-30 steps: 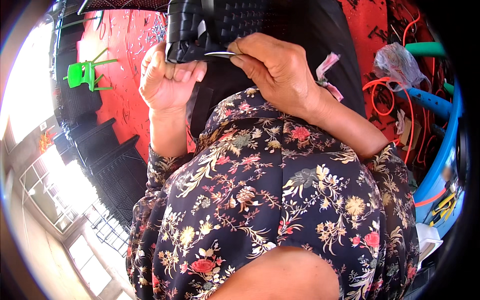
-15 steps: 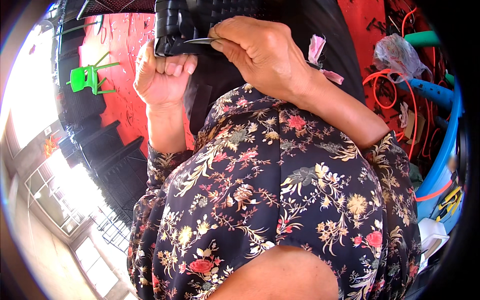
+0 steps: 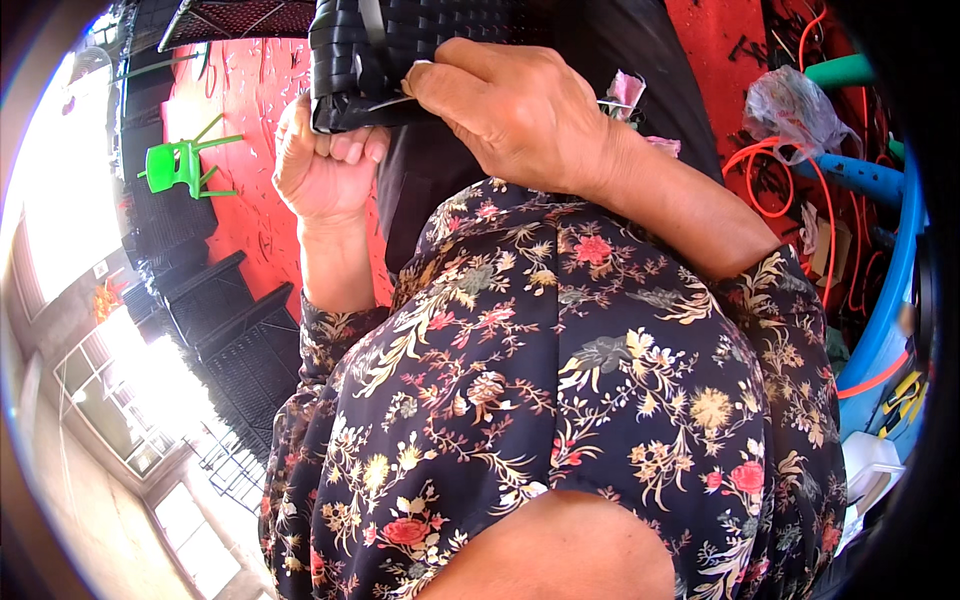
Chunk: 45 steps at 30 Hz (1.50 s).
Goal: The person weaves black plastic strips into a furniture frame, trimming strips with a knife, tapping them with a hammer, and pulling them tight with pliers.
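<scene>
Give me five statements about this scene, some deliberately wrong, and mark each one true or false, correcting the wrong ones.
1. The left hand is at the lower left corner of the black woven piece. True.
2. The right hand is empty. False: it holds a thin pale tool, mostly hidden by the hand.
3. The small chair on the left is blue. False: it is green.
4. A clear plastic bag is on the right side of the picture. True.
5. The person's floral top has a white background. False: its background is dark.
</scene>
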Each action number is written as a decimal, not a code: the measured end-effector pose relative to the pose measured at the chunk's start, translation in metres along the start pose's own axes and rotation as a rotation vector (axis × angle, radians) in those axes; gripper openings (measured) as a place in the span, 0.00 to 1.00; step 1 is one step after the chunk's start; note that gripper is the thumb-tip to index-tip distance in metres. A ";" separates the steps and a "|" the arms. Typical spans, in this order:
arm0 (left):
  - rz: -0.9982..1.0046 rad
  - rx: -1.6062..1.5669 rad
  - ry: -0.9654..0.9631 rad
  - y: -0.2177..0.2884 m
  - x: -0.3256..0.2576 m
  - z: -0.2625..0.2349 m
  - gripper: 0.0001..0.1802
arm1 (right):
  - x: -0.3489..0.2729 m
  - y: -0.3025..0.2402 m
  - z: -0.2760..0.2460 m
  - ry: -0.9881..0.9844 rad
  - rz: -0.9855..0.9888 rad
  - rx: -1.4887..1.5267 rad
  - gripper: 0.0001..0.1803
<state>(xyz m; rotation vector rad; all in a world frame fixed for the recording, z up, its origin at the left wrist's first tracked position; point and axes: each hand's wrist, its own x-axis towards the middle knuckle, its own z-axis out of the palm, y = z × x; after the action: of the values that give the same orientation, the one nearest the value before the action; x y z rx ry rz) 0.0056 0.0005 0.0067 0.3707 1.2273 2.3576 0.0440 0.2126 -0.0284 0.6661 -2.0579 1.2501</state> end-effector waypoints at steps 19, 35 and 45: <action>0.006 -0.031 -0.056 -0.015 0.003 0.022 0.22 | -0.015 -0.022 -0.012 0.036 0.007 -0.070 0.09; 0.102 0.129 -0.014 -0.040 0.047 0.012 0.14 | 0.021 0.024 -0.055 -0.151 -0.044 -0.254 0.07; 0.648 1.022 -0.186 -0.031 0.063 0.014 0.24 | 0.055 -0.005 -0.089 -0.485 -0.077 -0.578 0.04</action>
<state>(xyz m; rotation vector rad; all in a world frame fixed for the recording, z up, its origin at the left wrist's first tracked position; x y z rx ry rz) -0.0342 0.0571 -0.0090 1.4418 2.3983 1.8269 0.0332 0.2855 0.0455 0.8043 -2.5897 0.4163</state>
